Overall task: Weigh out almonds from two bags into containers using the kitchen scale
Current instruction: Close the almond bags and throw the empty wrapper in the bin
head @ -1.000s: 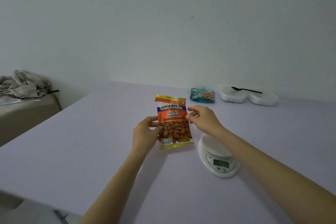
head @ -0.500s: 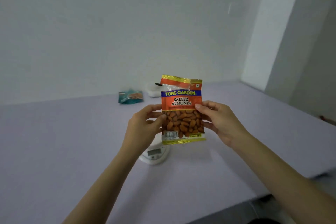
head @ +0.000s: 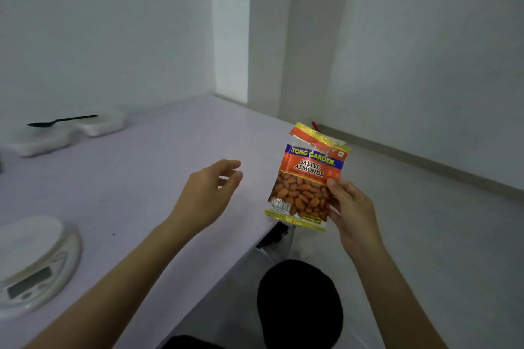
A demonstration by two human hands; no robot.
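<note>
In the head view, the almond bag [head: 307,178] is being held upright by the right hand [head: 351,212], pinched along its right edge between thumb and fingers. It is being kept out past the corner of the table [head: 141,178], over the floor. Nothing is being gripped by the left hand [head: 207,193], which is hovering above the table edge with fingers loosely curled, apart from the bag. The kitchen scale [head: 31,261] is being left bare at the near left, and the white containers [head: 56,133], with a black spoon [head: 61,120] laid across them, are sitting at the far left, well apart from the bag.

The bag's top looks creased, perhaps partly torn; whether it is open cannot be told. If it is being opened here, almonds are likely being risked to the floor rather than the table. A one-edge pinch may also slip under a sharp tug.
</note>
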